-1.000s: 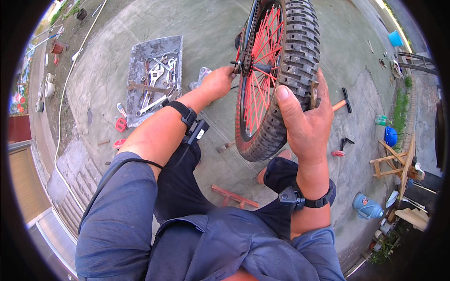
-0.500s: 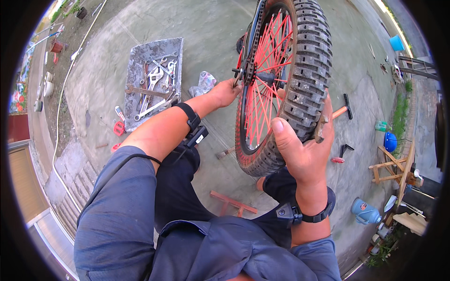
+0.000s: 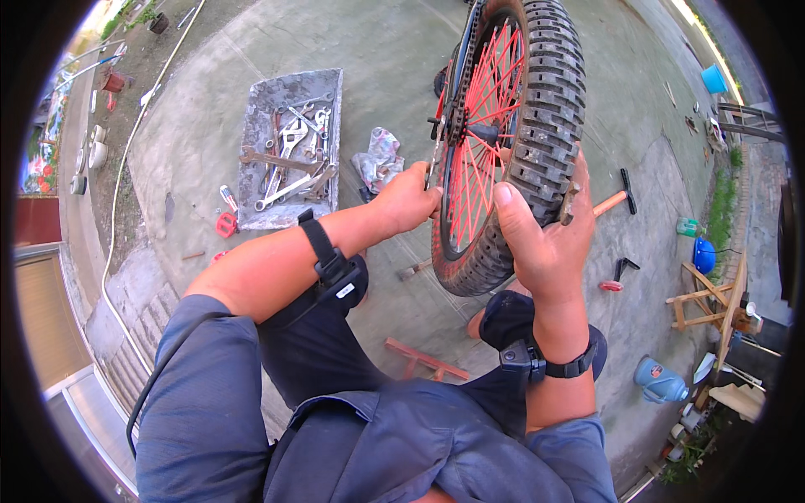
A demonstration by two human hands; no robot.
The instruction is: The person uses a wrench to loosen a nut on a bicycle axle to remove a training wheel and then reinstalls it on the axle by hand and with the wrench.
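Note:
A bicycle wheel with red spokes and a knobby black tire (image 3: 549,109) stands raised in front of me. My right hand (image 3: 549,243) grips the lower part of the tire, thumb on the near tread and fingers round the far side. A small brownish piece beside that hand is unclear. On the left of the wheel, my left hand (image 3: 409,201) is closed round a slim metal tool, apparently a wrench (image 3: 433,159), reaching up toward the axle. The chain (image 3: 457,101) and sprocket sit just above. My fingers hide the tool's lower end.
A grey tray (image 3: 334,201) of several wrenches lies to the left, beside a crumpled plastic bag (image 3: 381,158). A hammer (image 3: 616,201), a black-and-red tool (image 3: 619,277), a brush (image 3: 413,270) and a red wooden frame (image 3: 428,359) lie on the concrete. A blue jug (image 3: 658,381) stands right.
My left hand has moved down, away from the axle, with the metal tool in it. My right hand keeps its hold on the tire. The view has shifted slightly.

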